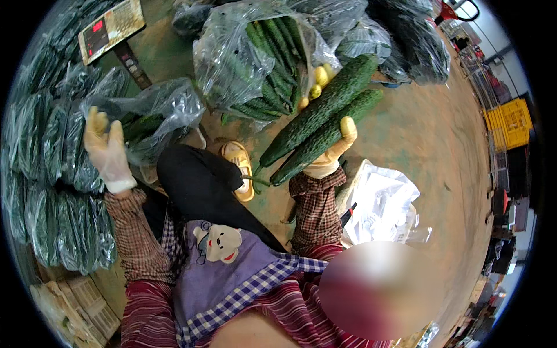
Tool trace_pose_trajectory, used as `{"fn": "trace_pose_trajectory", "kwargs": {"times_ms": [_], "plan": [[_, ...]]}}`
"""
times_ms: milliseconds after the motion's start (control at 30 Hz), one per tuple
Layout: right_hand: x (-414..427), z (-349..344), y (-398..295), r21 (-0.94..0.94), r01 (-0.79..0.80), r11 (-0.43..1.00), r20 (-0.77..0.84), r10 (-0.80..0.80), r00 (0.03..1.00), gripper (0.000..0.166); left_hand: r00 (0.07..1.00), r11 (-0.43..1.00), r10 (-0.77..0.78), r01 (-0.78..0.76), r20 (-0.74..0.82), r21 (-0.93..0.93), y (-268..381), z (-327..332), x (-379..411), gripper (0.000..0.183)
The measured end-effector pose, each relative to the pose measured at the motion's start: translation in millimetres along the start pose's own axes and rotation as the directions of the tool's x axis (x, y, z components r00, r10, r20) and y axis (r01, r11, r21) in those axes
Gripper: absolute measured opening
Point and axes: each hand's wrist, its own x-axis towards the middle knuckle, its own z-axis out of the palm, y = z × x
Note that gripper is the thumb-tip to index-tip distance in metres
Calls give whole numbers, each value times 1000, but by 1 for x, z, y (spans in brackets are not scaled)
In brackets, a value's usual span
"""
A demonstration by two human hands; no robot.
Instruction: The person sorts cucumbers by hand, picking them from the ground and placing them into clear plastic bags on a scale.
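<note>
Two long dark green cucumbers (pixel 320 115) lie side by side in my right hand (pixel 330 152), which wears a pale rubber glove; its fingers are partly hidden under them. My left hand (pixel 104 148), gloved too, is raised with fingers apart and holds nothing. It is beside a clear plastic bag (pixel 174 104) with cucumbers in it. Ahead stands a larger open clear bag (pixel 235 56) full of cucumbers (pixel 278 74). Several fingertips in yellowish gloves (pixel 321 78) show between that bag and the two cucumbers; whose they are I cannot tell.
Bagged cucumbers (pixel 65 139) are stacked at the left, near a digital scale (pixel 111 32). More filled bags (pixel 413 43) lie at the top. Empty clear bags (pixel 383 204) and a tool with a red and black handle (pixel 349 214) are at my right. A yellow crate (pixel 509 124) stands far right.
</note>
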Motion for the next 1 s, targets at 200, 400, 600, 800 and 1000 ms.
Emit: {"fn": "trace_pose_trajectory", "kwargs": {"times_ms": [200,400,600,800,1000], "plan": [[18,-14,46,-80,23,997,11,-22,1000,68,961,692,140,78,-239,718,-65,-34,54,114],[47,-5,98,36,-191,981,135,185,973,70,926,564,-299,365,-229,741,-100,-21,86,122],[96,19,198,-144,-230,962,193,255,947,74,765,732,-628,643,142,-225,-115,-42,93,24],[85,27,324,-746,-203,635,305,595,743,90,704,229,-463,681,538,-695,-104,-99,94,43],[76,-22,405,-797,467,384,532,812,241,83,728,186,-474,632,495,-752,-113,-129,91,56]]}}
